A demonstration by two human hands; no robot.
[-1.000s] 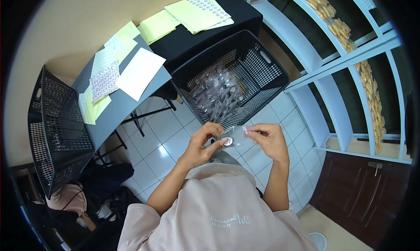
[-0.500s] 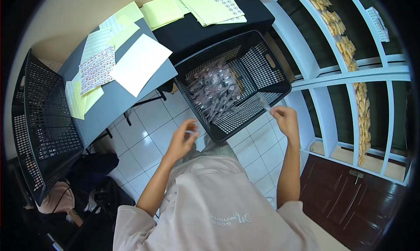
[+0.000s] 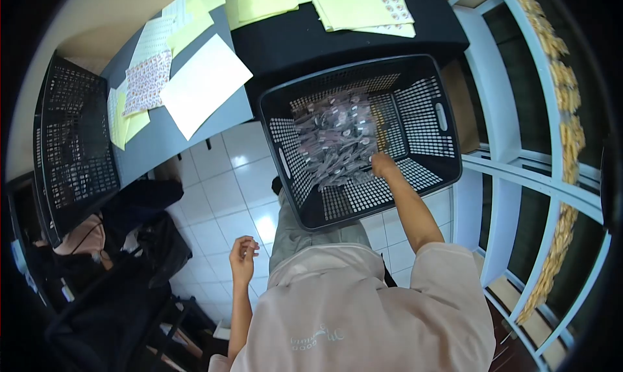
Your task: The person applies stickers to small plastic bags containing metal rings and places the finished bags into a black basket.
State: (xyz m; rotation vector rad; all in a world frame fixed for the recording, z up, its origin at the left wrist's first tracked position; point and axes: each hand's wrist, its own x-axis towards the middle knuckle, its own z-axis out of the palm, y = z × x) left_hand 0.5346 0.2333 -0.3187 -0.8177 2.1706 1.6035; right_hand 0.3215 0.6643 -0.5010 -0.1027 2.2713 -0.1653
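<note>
My right hand (image 3: 383, 166) reaches into a large black plastic basket (image 3: 350, 210). Its fingers are closed at the right edge of a pile of small clear plastic packets (image 3: 334, 138), many with white round labels. A packet appears to be pinched at the fingertips, though it blends into the pile. To the lower left, my left hand (image 3: 244, 250) hangs over the tiled floor. Its fingers are loosely curled and partly apart, with nothing seen in them.
A grey table (image 3: 152, 138) at the left bears a white sheet (image 3: 206, 85) and sticker sheets (image 3: 148, 80). Yellow papers (image 3: 354, 5) lie on a black table behind the basket. Another black basket (image 3: 74, 145) stands far left. White window frames (image 3: 513, 171) line the right.
My right hand has moved from outside the basket, where it held a small clear packet, to the pile inside. My left hand has dropped down and left. The view has shifted.
</note>
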